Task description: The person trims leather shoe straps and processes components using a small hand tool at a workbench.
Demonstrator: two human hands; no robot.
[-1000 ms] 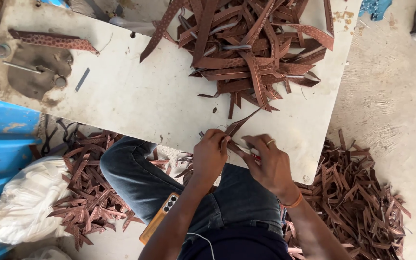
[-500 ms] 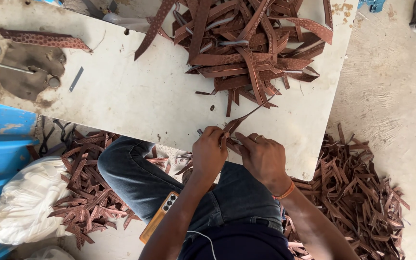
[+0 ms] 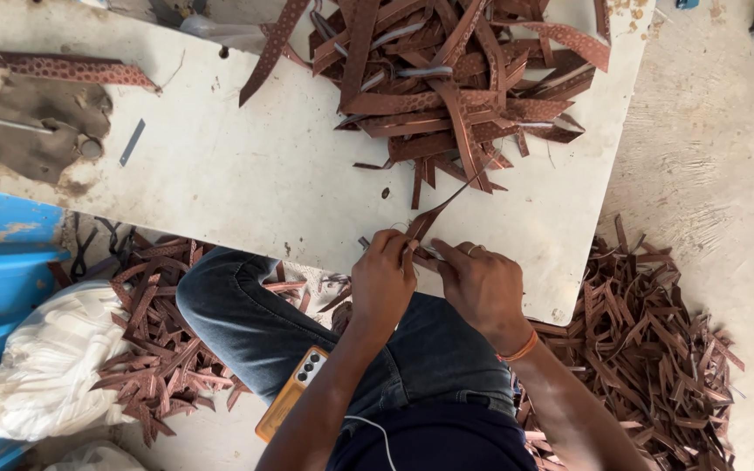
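Both hands are together at the near edge of the counter (image 3: 246, 187), working one brown leather strip (image 3: 436, 212). Left hand (image 3: 383, 277) is pinched shut on the strip's near end, fingers curled over it. Right hand (image 3: 480, 283) is closed on the same end, touching the left; ring on one finger, orange band (image 3: 519, 350) at the wrist. Something thin and pale shows between the two hands, too small to tell what it is.

The strip runs from the hands up and right, tilted, its far tip reaching the edge of the strip pile (image 3: 460, 78). That pile is a loose heap of brown patterned leather strips at the far-centre of the counter, some overhanging the far edge.

One long patterned strip (image 3: 67, 67) lies alone at the far-left. Near it is a dark stained patch with a metal rod (image 3: 10, 124), and a small grey blade-like piece (image 3: 132, 142) just right of it.

On the floor are offcut heaps: one (image 3: 163, 340) left of the person's knee, a bigger one (image 3: 656, 349) to the right under the counter's corner. A white sack (image 3: 50, 366) touches the left heap. An orange-cased phone (image 3: 292, 392) rests on the jeans-clad lap.
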